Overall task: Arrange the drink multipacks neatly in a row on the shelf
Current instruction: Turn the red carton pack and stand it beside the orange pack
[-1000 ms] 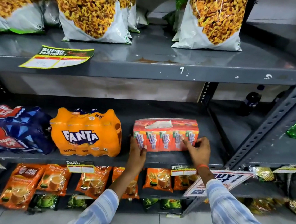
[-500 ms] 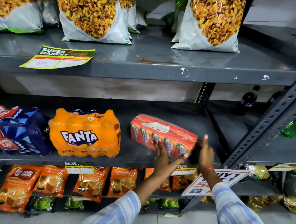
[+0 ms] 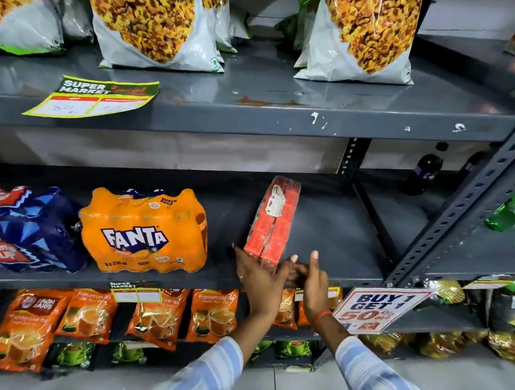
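Observation:
On the grey middle shelf [image 3: 334, 233], a red carton multipack [image 3: 273, 224] stands with its narrow end towards me and its long side running back into the shelf. My left hand [image 3: 261, 277] cups that front end, thumb on the left and fingers wrapping to the right. Just right of the pack's front corner, my right hand [image 3: 315, 285] has its fingers apart and pointing up. An orange Fanta bottle multipack [image 3: 145, 231] sits to the left, a gap away. A blue Thums Up multipack [image 3: 11, 227] lies at the far left.
Snack bags [image 3: 154, 15] line the shelf above. Orange tea pouches [image 3: 156, 314] hang below the shelf edge. A "Buy 1 Get 1" sign [image 3: 377, 307] juts out at the right post [image 3: 468, 209]. Dark bottles [image 3: 425, 170] stand in the neighbouring bay.
The red multipack has been swung from broadside to end-on, its long side now running into the shelf. Both hands came together at its front end.

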